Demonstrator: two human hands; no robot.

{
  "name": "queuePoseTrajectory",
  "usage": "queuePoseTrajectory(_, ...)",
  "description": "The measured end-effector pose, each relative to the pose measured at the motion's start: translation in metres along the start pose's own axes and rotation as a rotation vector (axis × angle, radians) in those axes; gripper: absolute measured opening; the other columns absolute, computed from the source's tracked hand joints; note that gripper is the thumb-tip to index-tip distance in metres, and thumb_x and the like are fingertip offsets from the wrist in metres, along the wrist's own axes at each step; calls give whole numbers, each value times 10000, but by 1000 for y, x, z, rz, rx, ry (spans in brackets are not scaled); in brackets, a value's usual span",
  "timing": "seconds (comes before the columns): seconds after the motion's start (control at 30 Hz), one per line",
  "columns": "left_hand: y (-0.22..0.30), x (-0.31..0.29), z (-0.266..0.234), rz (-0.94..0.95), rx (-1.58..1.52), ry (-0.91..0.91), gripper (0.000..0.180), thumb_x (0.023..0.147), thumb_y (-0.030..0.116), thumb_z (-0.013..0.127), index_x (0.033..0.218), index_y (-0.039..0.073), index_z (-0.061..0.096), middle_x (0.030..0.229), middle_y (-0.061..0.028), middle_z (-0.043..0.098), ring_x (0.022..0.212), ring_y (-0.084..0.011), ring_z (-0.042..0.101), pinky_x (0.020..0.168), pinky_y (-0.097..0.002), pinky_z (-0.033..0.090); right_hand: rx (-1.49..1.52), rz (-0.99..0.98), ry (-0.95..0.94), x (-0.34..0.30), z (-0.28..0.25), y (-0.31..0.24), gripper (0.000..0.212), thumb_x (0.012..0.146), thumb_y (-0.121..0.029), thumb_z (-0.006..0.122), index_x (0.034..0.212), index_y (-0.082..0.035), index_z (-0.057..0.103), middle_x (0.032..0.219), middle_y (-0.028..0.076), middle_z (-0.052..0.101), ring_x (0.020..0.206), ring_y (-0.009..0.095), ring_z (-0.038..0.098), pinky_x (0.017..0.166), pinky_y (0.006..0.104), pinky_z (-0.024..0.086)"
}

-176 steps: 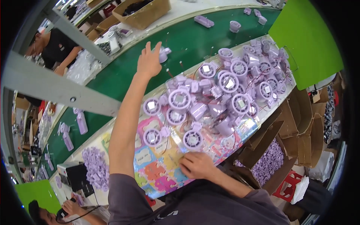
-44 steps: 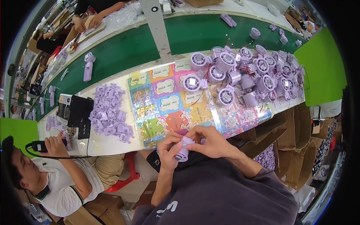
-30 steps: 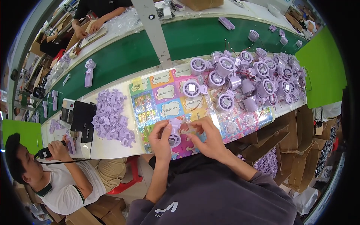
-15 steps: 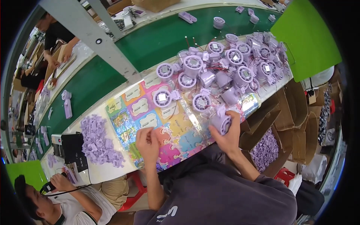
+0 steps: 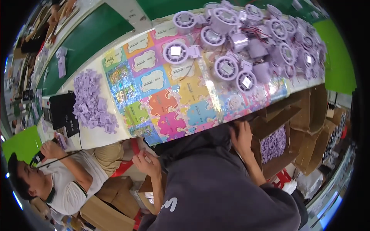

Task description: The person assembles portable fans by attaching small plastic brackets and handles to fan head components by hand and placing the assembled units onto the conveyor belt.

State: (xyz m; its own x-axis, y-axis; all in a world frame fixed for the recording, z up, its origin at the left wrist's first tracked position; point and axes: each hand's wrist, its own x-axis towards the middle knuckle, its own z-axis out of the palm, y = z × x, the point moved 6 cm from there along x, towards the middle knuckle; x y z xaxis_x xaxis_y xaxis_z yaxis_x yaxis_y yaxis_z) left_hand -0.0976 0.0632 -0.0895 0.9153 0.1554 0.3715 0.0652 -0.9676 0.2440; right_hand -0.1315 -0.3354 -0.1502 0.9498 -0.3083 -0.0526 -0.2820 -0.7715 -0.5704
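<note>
My left hand (image 5: 146, 163) is below the table's near edge, beside my dark clothing. Its fingers are loosely bent and slightly apart, with nothing visible in them. On the other side of my lap, my right hand (image 5: 242, 136) reaches up to the table edge with fingers spread and no object in it. Past it on the table stands a light purple handheld fan (image 5: 245, 81) with a white square on its round face, at the front of a heap of similar fans (image 5: 285, 54). Another fan (image 5: 176, 52) lies apart, on the colourful patterned sheet (image 5: 165, 98).
Small purple parts (image 5: 92, 104) are piled at left, beside a black box-shaped device (image 5: 63, 113). A co-worker (image 5: 58, 173) sits left, holding a black tool. Cardboard boxes (image 5: 304, 127) stand at right, one holding purple parts. A green belt (image 5: 100, 32) runs behind.
My right hand has let go of a purple fan, which now stands on the table. Both hands have dropped to the table's near edge or below. The view has tilted, shifting the table upward.
</note>
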Motion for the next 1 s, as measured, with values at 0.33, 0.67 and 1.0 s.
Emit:
queuePoseTrajectory(0.33,-75,-199,67,-1524,-823,-904,468,1014,269,487,1399,8,531,1300,-156,638,1140,-318,652,993,-411,521,1050,1101,-506,-46,126,131,899,846,-287,808,1547,-18,313,1509,178,454,1314,300,518,1102,381,418)
queuePoseTrajectory(0.67,-14,-198,96,-1554,-1026,-818,481,1040,308,444,1411,11,518,1319,-155,625,1168,-294,629,1016,-401,505,1103,783,-680,-37,76,96,669,780,-289,885,1247,32,530,984,37,570,907,155,539,819,299,474)
queuePoseTrajectory(1.0,1,-200,101,-1539,-1296,-559,500,1067,347,401,1424,13,505,1338,-153,612,1196,-270,606,1039,-390,489,828,547,-792,-28,110,126,861,783,-314,876,1411,31,398,1122,128,553,966,212,541,839,336,480)
